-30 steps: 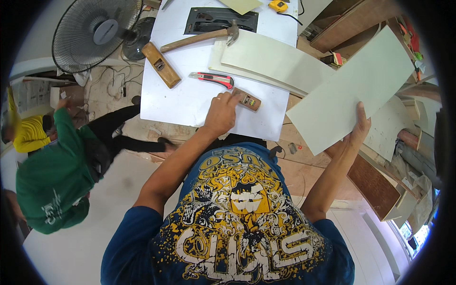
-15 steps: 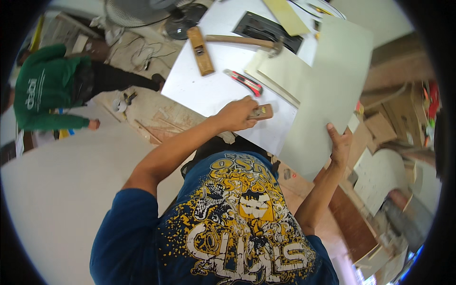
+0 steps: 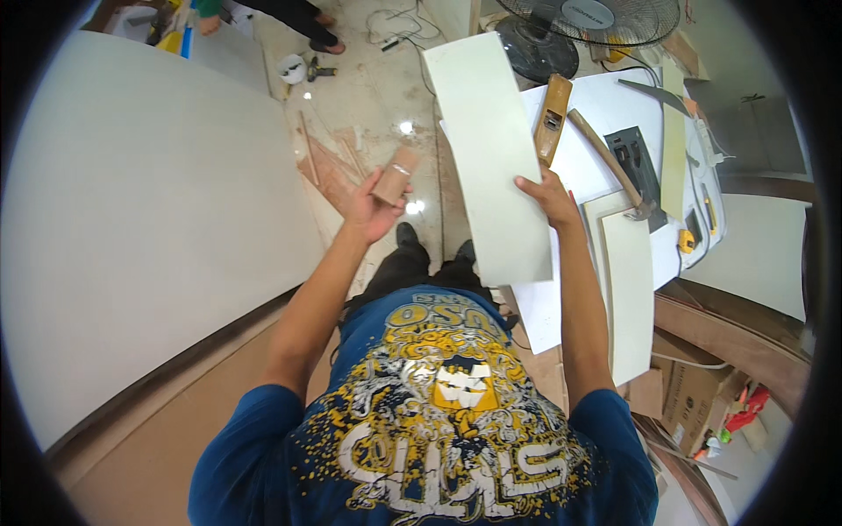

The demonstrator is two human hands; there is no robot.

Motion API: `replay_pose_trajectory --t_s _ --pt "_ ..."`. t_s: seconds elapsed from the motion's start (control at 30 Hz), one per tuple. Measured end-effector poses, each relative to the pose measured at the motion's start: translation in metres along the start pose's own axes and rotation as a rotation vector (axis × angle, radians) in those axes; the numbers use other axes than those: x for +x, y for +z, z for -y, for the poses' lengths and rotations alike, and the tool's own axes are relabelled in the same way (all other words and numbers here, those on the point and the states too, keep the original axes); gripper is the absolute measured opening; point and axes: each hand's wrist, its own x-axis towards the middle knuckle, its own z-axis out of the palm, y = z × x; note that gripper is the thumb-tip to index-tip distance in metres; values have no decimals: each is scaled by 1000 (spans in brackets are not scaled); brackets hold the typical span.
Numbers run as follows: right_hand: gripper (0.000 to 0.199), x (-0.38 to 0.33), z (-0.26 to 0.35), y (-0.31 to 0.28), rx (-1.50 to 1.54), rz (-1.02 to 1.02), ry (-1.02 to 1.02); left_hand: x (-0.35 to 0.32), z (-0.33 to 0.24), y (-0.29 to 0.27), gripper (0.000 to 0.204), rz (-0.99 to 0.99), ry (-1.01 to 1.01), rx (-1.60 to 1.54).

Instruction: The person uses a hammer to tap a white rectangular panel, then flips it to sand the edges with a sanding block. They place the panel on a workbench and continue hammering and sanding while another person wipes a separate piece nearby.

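My left hand (image 3: 368, 213) is closed around a small wooden hand plane (image 3: 396, 177), raised in front of me over the floor. In my right hand (image 3: 553, 198) is a long, slightly curved pale board (image 3: 488, 153), gripped by its right edge with the thumb on top. The board covers part of the white table (image 3: 537, 316). Beyond the right hand lie a longer wooden plane (image 3: 551, 121) and a claw hammer (image 3: 605, 156). Shorter pale boards (image 3: 629, 294) rest beside my right forearm.
A large white panel (image 3: 149, 202) fills the left side. Another person's legs (image 3: 303, 17) show at the top, near a cordless drill (image 3: 321, 70) on the floor. A standing fan (image 3: 537, 48) is behind the table. A tape measure (image 3: 687, 241) lies at the table's right.
The view has swung left. My left hand has lifted the small plane away from the table. My right hand has brought the long board across to the table's left side.
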Motion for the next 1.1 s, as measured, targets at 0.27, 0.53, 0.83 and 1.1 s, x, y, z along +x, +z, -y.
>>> replay_pose_trajectory --t_s 0.27,0.53,0.83,1.1 --pt "73 76 -19 5 15 -42 198 -48 -35 -90 49 -247 28 110" --pt "70 83 -24 9 4 -98 243 -43 -50 -113 50 -236 -88 177" --pt "65 55 -3 54 -752 -493 -22 -45 -17 -111 51 -211 -88 180" --pt "62 45 -56 51 -1094 -603 -471 -71 70 -86 52 -271 -21 149"
